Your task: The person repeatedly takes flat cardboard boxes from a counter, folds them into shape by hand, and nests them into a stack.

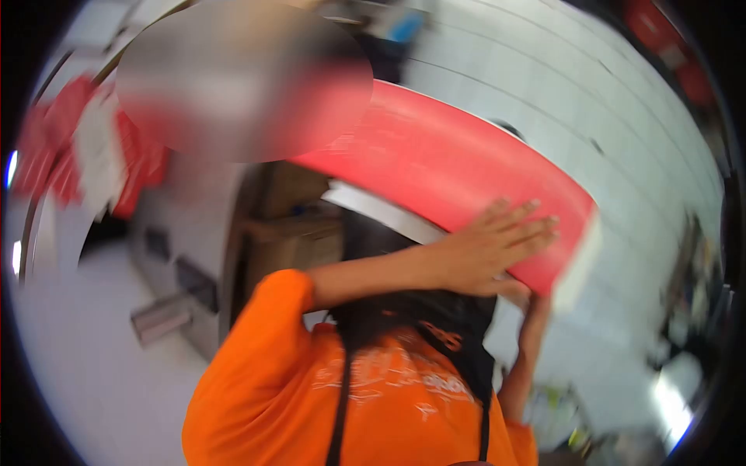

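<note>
A long, smooth red panel [435, 151] stretches diagonally from the upper middle to the right, with a pale edge at its right end. My left hand [497, 245] lies flat on its near right part, fingers stretched out and apart. Just below it, my right hand [519, 290] is at the panel's near right corner. The left hand and the panel's edge cover much of it, so its fingers are mostly hidden. A white strip [388, 213] runs along the panel's near side, over my black apron [373, 241].
Red plastic-like material [66, 147] hangs or lies at the left, blurred. Brown cardboard [299, 245] shows below the panel. White floor tiles [505, 54] extend beyond it. Dark clutter [691, 311] stands at the far right. A blurred oval hides the upper left.
</note>
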A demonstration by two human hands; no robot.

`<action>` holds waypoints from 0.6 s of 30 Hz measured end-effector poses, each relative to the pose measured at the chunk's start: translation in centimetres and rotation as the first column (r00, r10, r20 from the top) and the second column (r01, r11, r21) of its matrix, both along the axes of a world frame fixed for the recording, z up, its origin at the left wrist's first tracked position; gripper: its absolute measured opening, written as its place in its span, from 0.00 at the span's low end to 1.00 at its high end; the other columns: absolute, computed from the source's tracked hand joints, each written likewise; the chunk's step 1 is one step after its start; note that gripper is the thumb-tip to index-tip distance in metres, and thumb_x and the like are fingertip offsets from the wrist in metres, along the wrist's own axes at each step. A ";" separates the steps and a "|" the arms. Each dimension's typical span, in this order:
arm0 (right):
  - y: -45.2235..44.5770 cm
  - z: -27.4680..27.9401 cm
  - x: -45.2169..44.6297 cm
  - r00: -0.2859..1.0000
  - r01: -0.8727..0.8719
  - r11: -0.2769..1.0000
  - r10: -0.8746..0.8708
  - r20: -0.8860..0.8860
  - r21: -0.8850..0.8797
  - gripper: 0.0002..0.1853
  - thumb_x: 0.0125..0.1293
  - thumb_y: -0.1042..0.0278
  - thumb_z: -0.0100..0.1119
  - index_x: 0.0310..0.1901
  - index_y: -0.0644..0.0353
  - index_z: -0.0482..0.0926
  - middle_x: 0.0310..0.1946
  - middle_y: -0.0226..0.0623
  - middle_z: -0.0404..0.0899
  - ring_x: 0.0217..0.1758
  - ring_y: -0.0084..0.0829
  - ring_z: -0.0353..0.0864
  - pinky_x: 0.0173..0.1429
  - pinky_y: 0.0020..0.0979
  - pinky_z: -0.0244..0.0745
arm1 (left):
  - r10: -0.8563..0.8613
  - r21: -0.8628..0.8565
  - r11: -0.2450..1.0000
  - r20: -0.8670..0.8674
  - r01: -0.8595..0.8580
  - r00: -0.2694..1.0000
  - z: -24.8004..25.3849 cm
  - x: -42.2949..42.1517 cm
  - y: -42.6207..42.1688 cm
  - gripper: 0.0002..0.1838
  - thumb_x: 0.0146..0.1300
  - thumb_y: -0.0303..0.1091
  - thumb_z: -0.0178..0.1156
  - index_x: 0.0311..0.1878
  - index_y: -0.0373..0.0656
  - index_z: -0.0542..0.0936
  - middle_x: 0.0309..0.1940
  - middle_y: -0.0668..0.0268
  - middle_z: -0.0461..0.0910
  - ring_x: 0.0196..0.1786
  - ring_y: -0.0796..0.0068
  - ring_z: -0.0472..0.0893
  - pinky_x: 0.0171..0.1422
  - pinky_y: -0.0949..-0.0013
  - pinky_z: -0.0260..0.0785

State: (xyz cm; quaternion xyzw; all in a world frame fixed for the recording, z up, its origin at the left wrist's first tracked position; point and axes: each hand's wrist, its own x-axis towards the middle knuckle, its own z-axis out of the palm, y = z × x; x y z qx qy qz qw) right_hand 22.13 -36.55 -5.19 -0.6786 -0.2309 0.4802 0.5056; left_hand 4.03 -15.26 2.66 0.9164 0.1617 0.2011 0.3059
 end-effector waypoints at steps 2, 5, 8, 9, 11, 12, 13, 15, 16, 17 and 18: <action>-0.2 -2.6 1.2 0.953 0.134 0.986 -0.156 0.259 0.099 0.41 0.86 0.34 0.33 0.82 0.65 0.60 0.79 0.47 0.66 0.82 0.41 0.65 0.85 0.48 0.58 | 0.298 0.073 0.951 0.038 -0.300 0.954 2.7 -6.0 3.4 0.45 0.71 0.56 0.67 0.83 0.43 0.63 0.84 0.52 0.61 0.86 0.43 0.58 0.88 0.39 0.47; 2.9 -1.9 4.4 0.968 0.193 0.932 -0.232 0.095 0.307 0.40 0.86 0.33 0.33 0.76 0.64 0.66 0.73 0.48 0.70 0.79 0.45 0.67 0.84 0.50 0.59 | 0.680 0.395 0.639 0.110 -0.660 0.725 8.4 -19.5 12.5 0.42 0.67 0.47 0.69 0.79 0.37 0.68 0.80 0.47 0.66 0.82 0.41 0.63 0.86 0.42 0.52; 5.8 -0.6 6.3 0.965 0.127 0.913 -0.204 0.166 0.388 0.43 0.81 0.26 0.39 0.72 0.63 0.69 0.72 0.48 0.72 0.77 0.45 0.69 0.83 0.48 0.60 | 0.904 0.716 -0.090 0.351 -0.692 0.245 12.9 -37.1 19.8 0.42 0.68 0.51 0.70 0.77 0.36 0.69 0.73 0.48 0.73 0.76 0.43 0.69 0.80 0.41 0.58; 6.3 0.3 6.6 0.961 0.095 0.904 -0.192 0.198 0.416 0.43 0.81 0.26 0.39 0.71 0.64 0.69 0.72 0.48 0.72 0.77 0.45 0.69 0.83 0.48 0.59 | 0.967 0.644 -0.155 0.253 -0.749 0.017 15.4 -43.3 21.2 0.45 0.66 0.54 0.71 0.78 0.37 0.67 0.75 0.48 0.71 0.77 0.43 0.68 0.79 0.40 0.59; 9.0 1.1 9.1 0.955 0.056 0.906 -0.172 0.244 0.420 0.43 0.81 0.26 0.40 0.70 0.65 0.69 0.70 0.48 0.73 0.76 0.44 0.70 0.82 0.48 0.61 | 0.962 0.630 -0.262 0.113 -0.731 -0.248 17.9 -48.8 22.0 0.43 0.66 0.54 0.71 0.77 0.39 0.69 0.71 0.48 0.78 0.73 0.44 0.76 0.73 0.41 0.68; 9.5 1.7 9.4 0.947 0.047 0.909 -0.173 0.270 0.414 0.43 0.81 0.26 0.40 0.70 0.65 0.69 0.70 0.48 0.74 0.76 0.44 0.71 0.82 0.47 0.61 | 0.939 0.563 -0.245 -0.064 -0.790 -0.337 18.7 -52.0 22.3 0.39 0.67 0.52 0.70 0.75 0.40 0.72 0.66 0.47 0.82 0.70 0.45 0.80 0.70 0.44 0.71; 10.0 2.1 9.7 0.938 0.040 0.911 -0.175 0.299 0.410 0.43 0.81 0.27 0.40 0.70 0.66 0.70 0.70 0.48 0.74 0.76 0.44 0.71 0.82 0.47 0.61 | 0.981 0.566 -0.137 -0.036 -0.813 -0.191 18.8 -55.6 22.6 0.36 0.68 0.50 0.69 0.73 0.42 0.73 0.62 0.47 0.84 0.66 0.44 0.82 0.69 0.45 0.73; 10.4 2.7 9.9 0.910 -0.044 0.918 -0.126 0.394 0.395 0.40 0.84 0.31 0.41 0.69 0.67 0.71 0.69 0.48 0.74 0.75 0.43 0.72 0.81 0.46 0.62 | 0.992 0.591 0.091 0.013 -0.801 0.122 18.2 -60.4 23.7 0.29 0.70 0.47 0.67 0.70 0.46 0.77 0.53 0.47 0.88 0.59 0.42 0.86 0.65 0.47 0.76; 10.3 3.0 10.2 0.890 -0.083 0.921 -0.103 0.444 0.381 0.38 0.85 0.33 0.41 0.69 0.67 0.72 0.69 0.48 0.75 0.75 0.42 0.72 0.81 0.45 0.62 | 0.988 0.624 -0.013 0.130 -0.781 0.088 19.0 -58.8 23.7 0.24 0.72 0.45 0.65 0.67 0.47 0.79 0.51 0.45 0.88 0.57 0.40 0.85 0.62 0.47 0.76; 10.3 3.8 10.1 0.858 -0.111 0.933 -0.084 0.507 0.343 0.37 0.85 0.36 0.41 0.70 0.68 0.72 0.69 0.48 0.74 0.74 0.43 0.73 0.80 0.45 0.64 | 0.968 0.640 -0.115 0.244 -0.760 0.059 20.7 -55.2 22.8 0.19 0.74 0.42 0.63 0.64 0.48 0.81 0.49 0.44 0.87 0.56 0.38 0.85 0.60 0.48 0.77; 10.6 5.0 9.6 0.821 -0.129 0.945 -0.067 0.567 0.299 0.35 0.86 0.38 0.42 0.71 0.68 0.71 0.70 0.48 0.73 0.74 0.44 0.73 0.79 0.46 0.66 | 0.985 0.603 -0.104 0.170 -0.791 0.000 23.5 -49.3 21.4 0.20 0.77 0.38 0.62 0.66 0.39 0.81 0.58 0.41 0.84 0.61 0.40 0.84 0.63 0.51 0.76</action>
